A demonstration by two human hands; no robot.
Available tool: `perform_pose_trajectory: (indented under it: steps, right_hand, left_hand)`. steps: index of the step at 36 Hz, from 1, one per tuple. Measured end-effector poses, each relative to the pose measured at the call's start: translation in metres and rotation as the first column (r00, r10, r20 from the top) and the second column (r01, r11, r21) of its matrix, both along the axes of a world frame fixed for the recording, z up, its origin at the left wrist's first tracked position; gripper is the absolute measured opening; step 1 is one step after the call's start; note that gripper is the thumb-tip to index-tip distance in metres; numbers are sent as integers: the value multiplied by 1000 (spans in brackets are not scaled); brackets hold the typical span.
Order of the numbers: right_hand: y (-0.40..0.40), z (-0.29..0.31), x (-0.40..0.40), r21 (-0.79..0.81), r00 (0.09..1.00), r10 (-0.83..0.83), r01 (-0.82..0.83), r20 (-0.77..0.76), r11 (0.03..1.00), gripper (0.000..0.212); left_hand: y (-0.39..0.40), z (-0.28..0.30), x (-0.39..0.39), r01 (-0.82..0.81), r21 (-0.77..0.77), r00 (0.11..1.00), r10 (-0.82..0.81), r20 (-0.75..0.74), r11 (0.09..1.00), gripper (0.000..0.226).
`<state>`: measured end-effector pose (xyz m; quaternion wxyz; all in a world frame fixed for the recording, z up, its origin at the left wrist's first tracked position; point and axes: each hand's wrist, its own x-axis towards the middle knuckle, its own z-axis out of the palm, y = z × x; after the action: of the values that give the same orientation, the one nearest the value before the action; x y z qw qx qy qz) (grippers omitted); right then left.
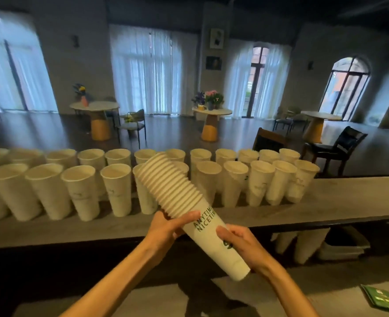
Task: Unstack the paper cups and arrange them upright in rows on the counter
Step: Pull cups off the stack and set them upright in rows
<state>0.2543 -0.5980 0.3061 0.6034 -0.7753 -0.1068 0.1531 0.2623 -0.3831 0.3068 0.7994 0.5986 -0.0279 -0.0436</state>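
I hold a stack of white paper cups [189,202] tilted over the counter [337,207], rims pointing up and away to the left, base toward me. My left hand [168,227] grips the stack just below the ridged rims. Lower down, my right hand [241,245] wraps around the outermost cup with the green print, near its base. Two rows of upright cups [81,188] stand on the counter behind the stack, running from the far left to about the right third.
The counter's right end [360,195] holds nothing. More cups [307,243] lie on a shelf under the counter at right. A green booklet [383,298] lies on the lower surface at bottom right. Tables and chairs stand in the room beyond.
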Motion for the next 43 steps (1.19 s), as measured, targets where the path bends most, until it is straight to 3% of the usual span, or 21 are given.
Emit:
perform_pose_trajectory:
  steps: [5,8,10,11,14,16,19,24,32,39,43]
  right_hand:
    - [76,8,4,-24,983,181,-181,-29,983,48]
    - [113,1,15,-19,963,269,-269,2,963,50]
    - [111,6,19,-25,963,269,-269,2,963,50]
    - [197,9,22,-71,876,483,-480,21,874,50]
    - [211,18,30,-58,874,477,-473,95,879,58]
    - [228,18,33,-20,876,469,-470,112,882,51]
    - [299,15,28,-51,803,580,-579,136,813,45]
    - [380,18,10,-4,725,669,-678,161,735,40]
    - [522,19,-15,18,617,767,-781,176,624,48]
    - [638,13,-35,0,620,711,-754,331,657,65]
    - [697,-1,-36,-101,633,643,-674,431,732,75]
  left_hand:
    - [75,4,-17,-180,-177,980,162,-113,968,76]
    - [104,18,-30,-316,-185,946,294,-138,930,69]
    - [100,25,-27,-360,-164,931,341,-132,918,80]
    - [168,20,-66,-640,-223,768,621,-155,735,86]
    - [183,36,-61,-639,-157,769,626,-126,753,85]
    - [191,45,-66,-655,-142,755,650,-85,742,80]
    - [241,48,-96,-792,-144,607,789,-92,593,75]
    - [302,48,-132,-884,-132,461,883,-86,449,73]
    - [420,55,-171,-950,-94,299,954,-10,296,38]
    - [529,52,-192,-984,-29,178,982,-65,177,86]
    - [581,53,-196,-989,-85,127,986,-109,118,86]
